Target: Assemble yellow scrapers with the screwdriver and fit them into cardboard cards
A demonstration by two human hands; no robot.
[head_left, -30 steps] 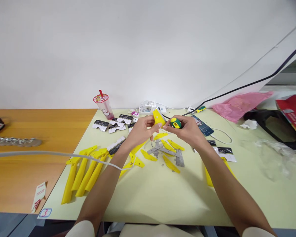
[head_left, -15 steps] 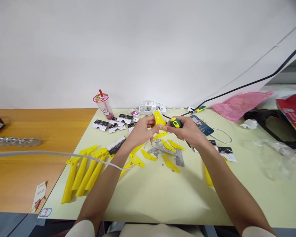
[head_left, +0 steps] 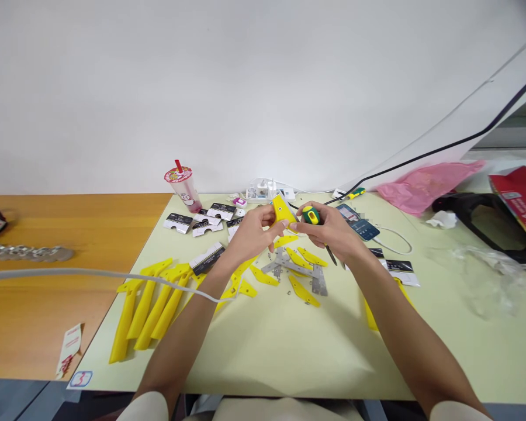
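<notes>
Against a white wall, the pale-green table (head_left: 267, 345) bears four yellow bars (head_left: 146, 304) at eight o'clock; the left hand (head_left: 249, 234) pinches one yellow piece (head_left: 281, 209), the right hand (head_left: 333, 234) grips one screwdriver (head_left: 312, 216).

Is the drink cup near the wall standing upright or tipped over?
Upright: the drink cup stands on its base on the table, its straw pointing upward.

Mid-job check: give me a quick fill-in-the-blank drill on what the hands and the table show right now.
1. The left hand holds a ____ plastic piece.
2. The right hand grips a screwdriver whose handle is green and ____.
3. The cup with a red straw stands to the ____ of both hands.
4. The long yellow handles lie beside the person's ____ forearm.

Missing words: yellow; yellow; left; left
</notes>
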